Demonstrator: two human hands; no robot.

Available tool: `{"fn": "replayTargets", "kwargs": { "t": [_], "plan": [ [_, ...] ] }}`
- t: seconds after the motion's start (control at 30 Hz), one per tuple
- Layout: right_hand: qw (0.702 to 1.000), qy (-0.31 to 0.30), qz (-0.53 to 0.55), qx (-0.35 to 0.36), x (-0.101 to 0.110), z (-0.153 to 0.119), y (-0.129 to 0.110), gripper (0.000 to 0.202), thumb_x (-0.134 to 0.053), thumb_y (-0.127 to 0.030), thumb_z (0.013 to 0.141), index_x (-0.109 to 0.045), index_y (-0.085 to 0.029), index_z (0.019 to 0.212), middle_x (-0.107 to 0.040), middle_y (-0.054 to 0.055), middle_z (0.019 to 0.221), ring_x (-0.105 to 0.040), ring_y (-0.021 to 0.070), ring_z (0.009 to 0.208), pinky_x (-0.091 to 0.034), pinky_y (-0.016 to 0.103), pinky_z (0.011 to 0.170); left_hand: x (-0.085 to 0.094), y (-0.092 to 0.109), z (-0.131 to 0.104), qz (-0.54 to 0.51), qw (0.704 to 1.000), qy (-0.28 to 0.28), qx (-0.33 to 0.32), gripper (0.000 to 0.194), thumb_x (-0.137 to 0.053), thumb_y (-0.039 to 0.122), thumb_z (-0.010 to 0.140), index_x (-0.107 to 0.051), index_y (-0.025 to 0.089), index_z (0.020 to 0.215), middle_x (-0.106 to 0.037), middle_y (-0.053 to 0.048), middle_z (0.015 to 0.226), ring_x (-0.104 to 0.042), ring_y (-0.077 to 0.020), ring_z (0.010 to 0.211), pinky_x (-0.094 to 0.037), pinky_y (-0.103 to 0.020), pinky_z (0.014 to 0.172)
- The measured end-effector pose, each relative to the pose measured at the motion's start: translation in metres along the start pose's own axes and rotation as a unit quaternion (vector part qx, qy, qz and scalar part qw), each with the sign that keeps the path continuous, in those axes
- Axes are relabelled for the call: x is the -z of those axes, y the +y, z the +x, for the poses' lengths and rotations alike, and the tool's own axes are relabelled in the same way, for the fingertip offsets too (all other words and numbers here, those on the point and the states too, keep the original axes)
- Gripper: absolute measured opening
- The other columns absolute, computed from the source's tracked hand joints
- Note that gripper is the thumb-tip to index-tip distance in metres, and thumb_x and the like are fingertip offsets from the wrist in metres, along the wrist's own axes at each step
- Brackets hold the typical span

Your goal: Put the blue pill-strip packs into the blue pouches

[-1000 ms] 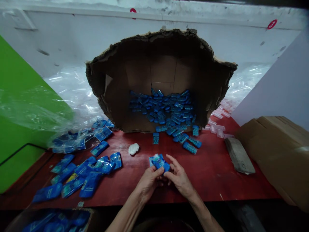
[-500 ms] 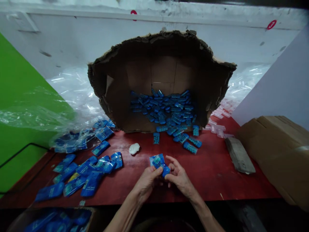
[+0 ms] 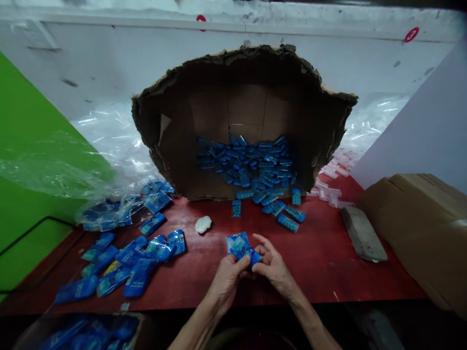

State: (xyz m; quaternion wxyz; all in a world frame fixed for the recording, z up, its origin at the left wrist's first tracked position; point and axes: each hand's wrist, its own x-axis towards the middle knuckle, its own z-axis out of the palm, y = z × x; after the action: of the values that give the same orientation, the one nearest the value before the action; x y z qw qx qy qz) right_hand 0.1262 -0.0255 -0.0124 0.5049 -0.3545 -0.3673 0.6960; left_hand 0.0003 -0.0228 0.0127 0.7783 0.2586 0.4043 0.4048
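Note:
A small blue printed packet (image 3: 241, 247) is held up over the red tabletop between my two hands. My left hand (image 3: 229, 274) pinches its lower part, thumb on top. My right hand (image 3: 272, 265) grips the packet's right edge between thumb and curled fingers, with the index finger stretched out above. Beyond the hands, several small clear containers with blue caps and blue balls inside (image 3: 288, 222) lie on the table. More of these spill from a torn cardboard box (image 3: 204, 187). A white crumpled lump (image 3: 203, 224) sits left of the packet.
Many blue packets (image 3: 140, 277) lie on the left, some under clear plastic film (image 3: 109, 170). A box of blue packets (image 3: 134, 323) stands below the front edge. At right are a grey flat stack (image 3: 363, 236), a brown carton (image 3: 419, 228) and clear plastic pieces (image 3: 330, 194).
My left hand has shifted slightly right, its thumb sliding further along the packet. The packet's lower right end has moved a little right. Everything else stays put.

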Motion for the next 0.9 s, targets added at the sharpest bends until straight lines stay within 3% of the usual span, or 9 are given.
{"fn": "replayTargets", "kwargs": {
  "t": [0.13,0.33,0.6,0.7,0.8,0.9],
  "plan": [
    [1.000,-0.006,-0.009,0.002,0.003,-0.002,0.002,0.057,-0.069,-0.022,0.058,-0.043,-0.024,0.109,-0.052,-0.002,0.078,-0.054,0.0104,0.060,-0.046,0.023,0.051,0.004,-0.002,0.000,0.017,1.000,-0.009,0.005,0.023,-0.061,0.029,0.066,-0.063,0.009,0.078,-0.062,-0.006,0.066,-0.051,-0.0103,0.055,-0.038,-0.024,0.056],
    [0.992,0.052,-0.113,0.007,-0.003,-0.008,-0.001,0.026,-0.061,-0.028,0.068,-0.054,-0.017,0.091,-0.056,-0.001,0.074,-0.052,0.0106,0.064,-0.044,0.023,0.061,0.011,-0.008,0.005,0.063,0.995,0.073,-0.009,0.027,-0.067,0.030,0.058,-0.065,0.011,0.078,-0.063,-0.006,0.070,-0.052,-0.0111,0.058,-0.036,-0.022,0.054],
    [0.981,0.073,-0.178,0.020,-0.008,-0.011,-0.009,0.026,-0.059,-0.025,0.069,-0.053,-0.018,0.093,-0.058,0.000,0.078,-0.054,0.0140,0.072,-0.044,0.026,0.068,0.008,-0.005,0.004,0.063,0.996,0.055,-0.013,0.022,-0.068,0.027,0.058,-0.066,0.011,0.072,-0.063,-0.003,0.062,-0.050,-0.0093,0.055,-0.036,-0.020,0.054],
    [0.948,0.115,-0.290,0.069,-0.013,-0.013,-0.011,0.018,-0.057,-0.023,0.070,-0.057,-0.019,0.087,-0.057,0.002,0.081,-0.053,0.0161,0.077,-0.042,0.027,0.071,0.009,-0.004,0.004,0.054,0.997,0.048,0.000,0.025,-0.067,0.029,0.059,-0.066,0.013,0.078,-0.065,-0.006,0.073,-0.055,-0.0123,0.063,-0.039,-0.021,0.057],
    [0.920,0.117,-0.359,0.106,-0.018,-0.016,-0.008,0.018,-0.054,-0.020,0.072,-0.057,-0.021,0.090,-0.056,0.002,0.083,-0.052,0.0170,0.079,-0.041,0.027,0.072,0.011,-0.004,0.002,0.068,0.994,0.080,-0.006,0.025,-0.069,0.028,0.056,-0.066,0.012,0.075,-0.066,-0.006,0.072,-0.057,-0.0145,0.066,-0.041,-0.024,0.061],
    [0.934,0.085,-0.333,0.092,-0.017,-0.018,0.001,0.030,-0.057,-0.020,0.070,-0.053,-0.023,0.100,-0.056,0.002,0.090,-0.053,0.0168,0.082,-0.041,0.028,0.074,0.016,-0.006,-0.002,0.094,0.992,0.086,-0.008,0.029,-0.069,0.031,0.055,-0.066,0.011,0.076,-0.066,-0.007,0.071,-0.058,-0.0171,0.066,-0.042,-0.026,0.061]
  ]
}}
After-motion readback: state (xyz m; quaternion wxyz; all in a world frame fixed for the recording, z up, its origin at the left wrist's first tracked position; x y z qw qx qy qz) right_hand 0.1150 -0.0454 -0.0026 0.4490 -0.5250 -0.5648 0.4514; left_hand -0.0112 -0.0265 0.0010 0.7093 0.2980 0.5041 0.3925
